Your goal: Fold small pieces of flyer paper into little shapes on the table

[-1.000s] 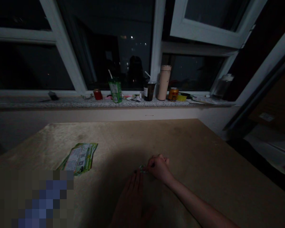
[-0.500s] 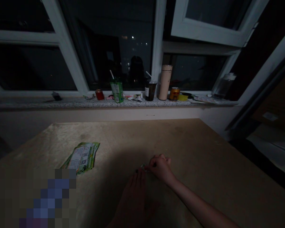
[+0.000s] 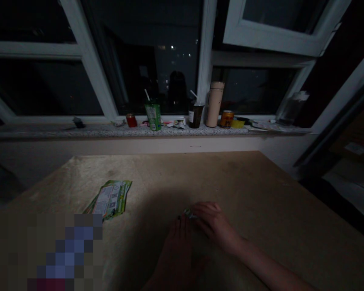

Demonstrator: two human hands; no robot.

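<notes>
Tabletop [image 3: 261, 190]: small packet [image 3: 188, 213] between hands [image 3: 177, 250] [image 3: 215, 224]

A flat, tan table [image 3: 261, 194] with a dull, faintly marked surface is shown. A fanned stack of green printed packets [image 3: 111, 199] is laid flat on its left part. A small green-white piece [image 3: 188, 213] is placed near the front centre, well apart from the stack.

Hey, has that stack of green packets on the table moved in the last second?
No. The green packets lie at the same spot relative to the table's far left corner. Only the camera has shifted.
</notes>
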